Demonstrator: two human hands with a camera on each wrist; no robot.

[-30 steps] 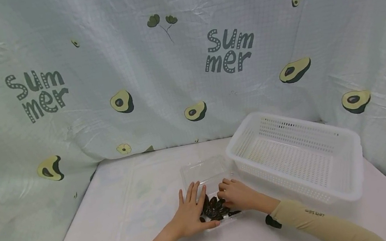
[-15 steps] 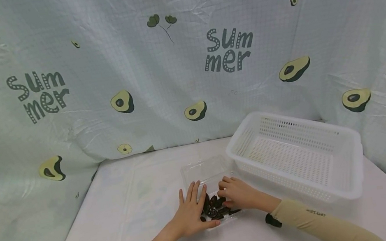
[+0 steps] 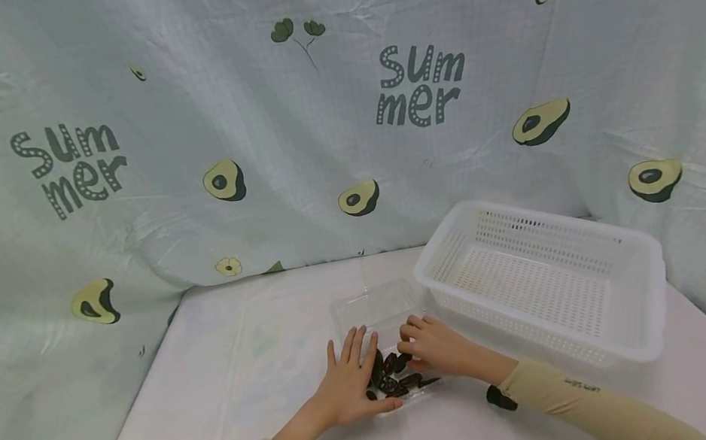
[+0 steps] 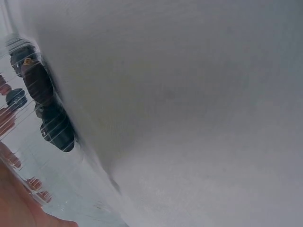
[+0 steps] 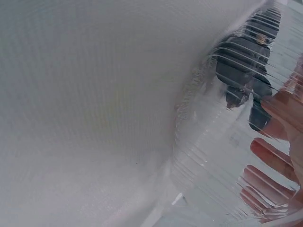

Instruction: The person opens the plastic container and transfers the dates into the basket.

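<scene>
Dark, glossy oval fruits that look like dates (image 3: 388, 386) lie loose in a clear plastic clamshell box (image 4: 85, 189), with its lid (image 3: 373, 307) folded open away from me. My left hand (image 3: 345, 396) rests along the box's left side, fingers spread and thumb reaching over the near edge. From the right, my right hand (image 3: 437, 348) reaches into the box with curled fingers, pinching one date (image 5: 258, 116). Its fingers (image 5: 272, 156) show through the ribbed clear wall in the right wrist view. The left hand covers part of the pile.
A large white perforated basket (image 3: 536, 345) stands at the right, close behind the right hand. White cloth covers the table (image 3: 264, 355). A printed curtain (image 3: 284, 124) hangs along the back and both sides.
The dates under my right fingers have shifted and spread apart inside the box. The right hand has moved only slightly; the left hand stays in place.
</scene>
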